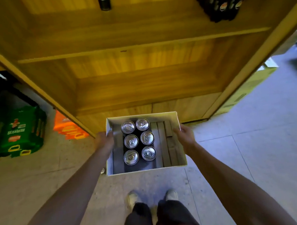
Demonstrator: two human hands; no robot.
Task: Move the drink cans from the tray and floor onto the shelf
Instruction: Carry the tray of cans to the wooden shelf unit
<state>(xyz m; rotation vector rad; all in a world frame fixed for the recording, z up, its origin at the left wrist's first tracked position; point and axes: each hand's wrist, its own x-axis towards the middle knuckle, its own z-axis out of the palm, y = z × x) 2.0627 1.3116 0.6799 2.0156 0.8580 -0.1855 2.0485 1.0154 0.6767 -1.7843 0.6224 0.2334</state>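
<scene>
Cans [139, 141] show only tops in the tray [141, 116], both hands [105, 140] [184, 135] gripping its sides.

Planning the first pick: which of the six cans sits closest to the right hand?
The middle-row can in the right column, level with the right hand gripping the tray's right wall; the others sit farther off.

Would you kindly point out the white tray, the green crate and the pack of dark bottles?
White tray [182, 164], head view, near-right rim.
Green crate [19, 133], head view, printed front face.
Pack of dark bottles [222, 1], head view, pack's middle.
</scene>
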